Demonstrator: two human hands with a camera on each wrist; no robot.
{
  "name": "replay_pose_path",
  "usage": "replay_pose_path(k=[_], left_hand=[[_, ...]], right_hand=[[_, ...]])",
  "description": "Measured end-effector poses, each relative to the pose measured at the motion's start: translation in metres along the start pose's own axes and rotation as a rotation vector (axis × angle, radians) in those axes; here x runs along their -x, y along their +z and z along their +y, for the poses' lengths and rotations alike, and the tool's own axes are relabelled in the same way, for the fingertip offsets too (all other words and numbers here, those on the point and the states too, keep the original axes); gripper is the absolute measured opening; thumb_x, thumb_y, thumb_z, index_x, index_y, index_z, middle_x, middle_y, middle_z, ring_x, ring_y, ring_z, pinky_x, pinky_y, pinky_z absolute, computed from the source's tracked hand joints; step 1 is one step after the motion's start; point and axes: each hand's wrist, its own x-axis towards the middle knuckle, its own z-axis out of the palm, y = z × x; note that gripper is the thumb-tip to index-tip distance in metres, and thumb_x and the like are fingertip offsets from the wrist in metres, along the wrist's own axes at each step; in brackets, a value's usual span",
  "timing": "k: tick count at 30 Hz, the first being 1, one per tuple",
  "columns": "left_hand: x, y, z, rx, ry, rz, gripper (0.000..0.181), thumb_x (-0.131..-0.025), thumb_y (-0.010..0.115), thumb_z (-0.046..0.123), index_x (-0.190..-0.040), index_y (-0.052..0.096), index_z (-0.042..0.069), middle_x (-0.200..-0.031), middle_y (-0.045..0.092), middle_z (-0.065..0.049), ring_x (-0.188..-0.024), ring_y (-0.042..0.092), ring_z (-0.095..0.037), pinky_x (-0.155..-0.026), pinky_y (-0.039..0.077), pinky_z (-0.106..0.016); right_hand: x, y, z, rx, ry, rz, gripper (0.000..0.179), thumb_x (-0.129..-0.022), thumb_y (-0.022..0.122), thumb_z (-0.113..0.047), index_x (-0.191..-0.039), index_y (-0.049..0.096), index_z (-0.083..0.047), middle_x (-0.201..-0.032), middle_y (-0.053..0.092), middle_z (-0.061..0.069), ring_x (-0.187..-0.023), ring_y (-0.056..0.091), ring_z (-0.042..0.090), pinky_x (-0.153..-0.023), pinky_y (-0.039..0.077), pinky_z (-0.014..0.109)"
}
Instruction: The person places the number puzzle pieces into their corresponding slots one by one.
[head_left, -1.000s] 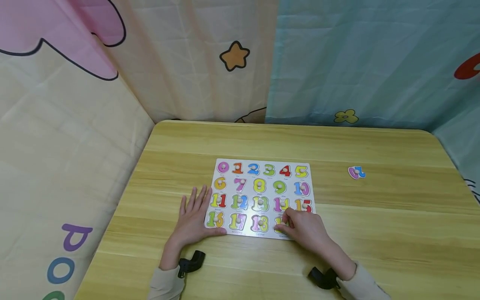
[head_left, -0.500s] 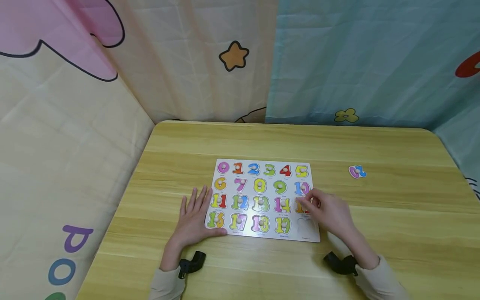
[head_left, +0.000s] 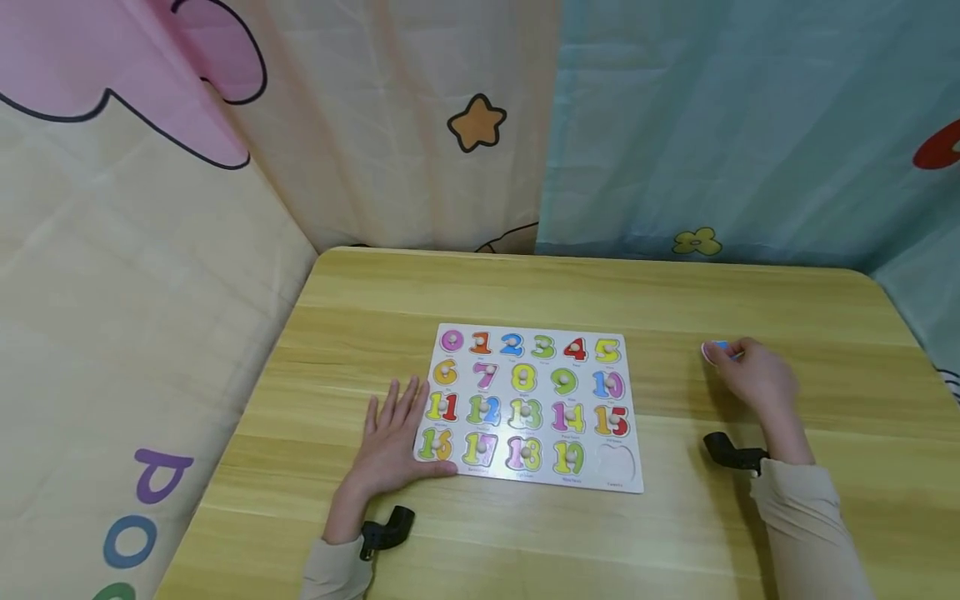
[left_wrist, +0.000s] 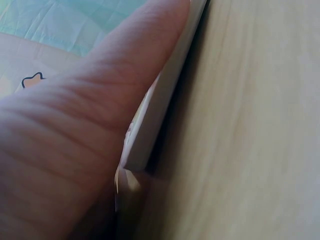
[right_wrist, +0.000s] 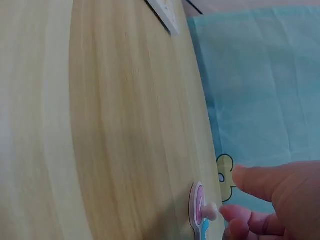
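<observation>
My left hand [head_left: 392, 446] lies spread at the lower left corner of a white number puzzle board [head_left: 543, 327], its thumb on the bottom edge and straight fingers along the left edge. The left wrist view shows the thumb [left_wrist: 135, 55] over the board's side [left_wrist: 150, 130]. At the right, my right hand [head_left: 757, 379] is over a pink-and-blue number puzzle piece [head_left: 708, 353], partly covering it. In the right wrist view, the thumb is apart from the piece's pale knob [right_wrist: 210, 212], while a fingertip is close beside it; contact is unclear.
Knobbed number pieces fill the board except for one bare recess [head_left: 617, 462] at its lower right. All of this is on a wooden table [head_left: 360, 308], with printed curtains [head_left: 675, 125] behind its far edge and at the sides.
My right hand has moved from the 19 on the board's lower right, past the 15, rightward and away to the loose pink-and-blue piece. The left hand has stayed at the board's corner.
</observation>
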Motion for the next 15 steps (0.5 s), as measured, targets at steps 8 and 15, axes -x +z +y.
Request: replay_pose_path(k=[8, 15], left_hand=[[-0.001, 0.002, -0.001, -0.013, -0.007, -0.012, 0.128, -0.061, 0.062, 0.081, -0.153, 0.006, 0.012, -0.159, 0.000, -0.006, -0.142, -0.012, -0.029, -0.108, -0.013, -0.051], [-0.002, 0.002, -0.001, -0.012, 0.001, -0.006, 0.128, -0.061, 0.063, 0.081, -0.153, 0.007, 0.011, -0.159, 0.001, -0.007, -0.142, -0.011, -0.030, -0.108, -0.013, -0.051]], right_hand=[[-0.006, -0.002, 0.001, 0.085, 0.129, -0.128, 0.064, -0.093, 0.031, -0.064, -0.072, 0.050, -0.007, -0.066, 0.047, 0.009, -0.062, 0.047, 0.026, -0.050, 0.033, 0.036], [-0.017, -0.002, 0.001, 0.134, 0.165, -0.157, 0.075, -0.094, 0.025, -0.063, -0.087, 0.061, 0.002, -0.086, 0.056, 0.025, -0.068, 0.051, 0.031, -0.053, 0.038, 0.041]])
